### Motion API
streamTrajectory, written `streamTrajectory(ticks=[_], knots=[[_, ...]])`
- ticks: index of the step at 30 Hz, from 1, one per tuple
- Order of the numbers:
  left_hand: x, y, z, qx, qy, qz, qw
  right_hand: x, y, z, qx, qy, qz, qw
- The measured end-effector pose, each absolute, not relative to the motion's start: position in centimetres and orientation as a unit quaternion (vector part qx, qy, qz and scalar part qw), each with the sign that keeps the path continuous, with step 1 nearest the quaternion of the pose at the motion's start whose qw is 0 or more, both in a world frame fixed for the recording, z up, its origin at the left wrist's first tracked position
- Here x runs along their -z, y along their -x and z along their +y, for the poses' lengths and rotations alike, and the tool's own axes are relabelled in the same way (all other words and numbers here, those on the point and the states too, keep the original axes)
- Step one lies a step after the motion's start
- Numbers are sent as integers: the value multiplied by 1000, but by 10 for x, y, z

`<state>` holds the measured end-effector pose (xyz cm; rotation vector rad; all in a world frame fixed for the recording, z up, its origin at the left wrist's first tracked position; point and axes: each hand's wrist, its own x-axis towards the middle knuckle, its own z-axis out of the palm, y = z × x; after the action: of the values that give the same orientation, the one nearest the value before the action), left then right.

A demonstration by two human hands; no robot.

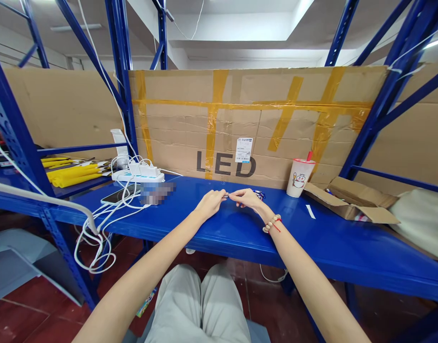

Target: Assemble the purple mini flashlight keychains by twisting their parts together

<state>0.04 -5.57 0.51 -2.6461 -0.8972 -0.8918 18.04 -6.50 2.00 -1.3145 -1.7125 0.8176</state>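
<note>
With our left hand [210,205] and right hand [248,197] both pinching one small piece [225,195], we think it may drop onto the blue table [236,236] if the fingers loosen.

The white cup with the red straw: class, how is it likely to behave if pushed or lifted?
The cup would probably tip if pushed near its top, being tall and narrower at the base. Pushed low, it may slide, as the blue tabletop looks smooth and glossy. Its weight is hard to judge, since its printed wall hides any contents.
</note>
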Motion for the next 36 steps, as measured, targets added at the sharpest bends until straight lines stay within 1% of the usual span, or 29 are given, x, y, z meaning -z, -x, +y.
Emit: streamTrajectory(ticks=[5,9,14,18,23,28,36], knots=[[-5,0,-54,305,898,-297,114,-20,-179,-67,-328,526,-673,404],[-2,-4,-50,301,887,-336,103,-16,-177,-63,-327,519,-671,417],[2,-5,-48,326,864,-379,54,-13,-177,-57,-293,482,-681,466],[2,-4,-50,324,860,-393,21,-14,-178,-56,-263,446,-696,497],[0,-3,-47,306,870,-385,-19,-13,-179,-53,-256,423,-718,489],[0,-2,-45,294,880,-371,-36,-14,-178,-53,-261,435,-714,483],[-6,-1,-54,289,887,-356,-48,-17,-183,-59,-314,477,-690,445]])
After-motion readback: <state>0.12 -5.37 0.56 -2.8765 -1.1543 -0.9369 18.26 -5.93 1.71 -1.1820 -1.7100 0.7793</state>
